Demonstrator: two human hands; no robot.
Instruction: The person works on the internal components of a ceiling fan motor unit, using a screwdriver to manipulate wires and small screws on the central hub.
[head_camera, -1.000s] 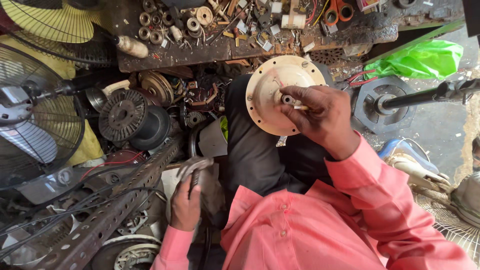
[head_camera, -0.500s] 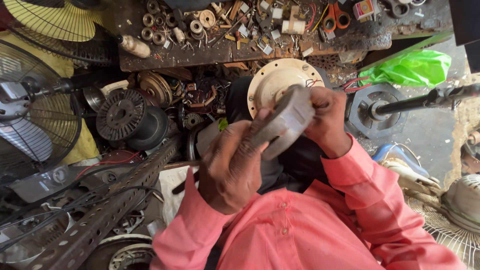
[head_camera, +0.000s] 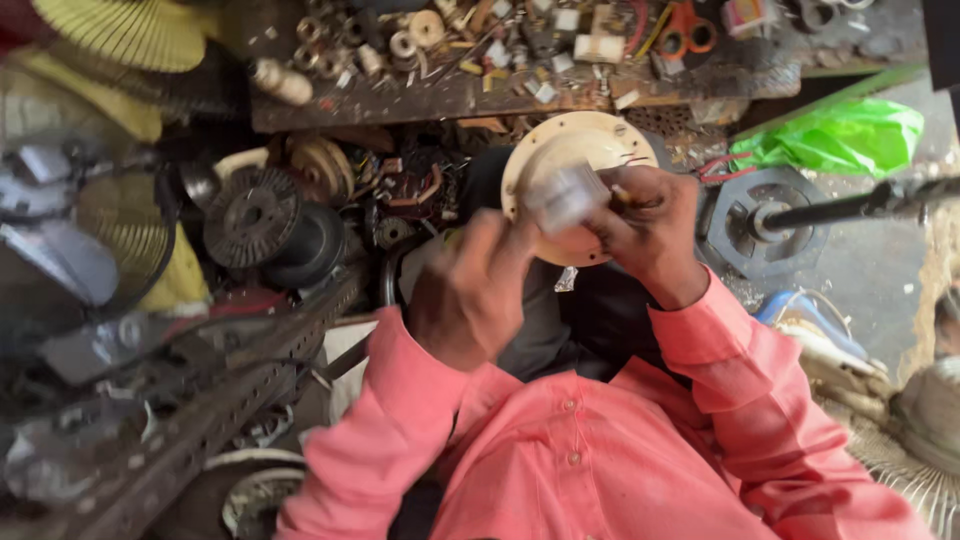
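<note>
Left hand motion-blurred; we cannot make out its fingers or grip. Pale grey object at its tip smeared, kind unclear to us. Cream round cover partly hidden behind both hands; right hand covers its right side, contact point unseen. Small parts on bench too small for us to sort. Yellow fan guard cut off by top edge. Whole left side blurred.
</note>
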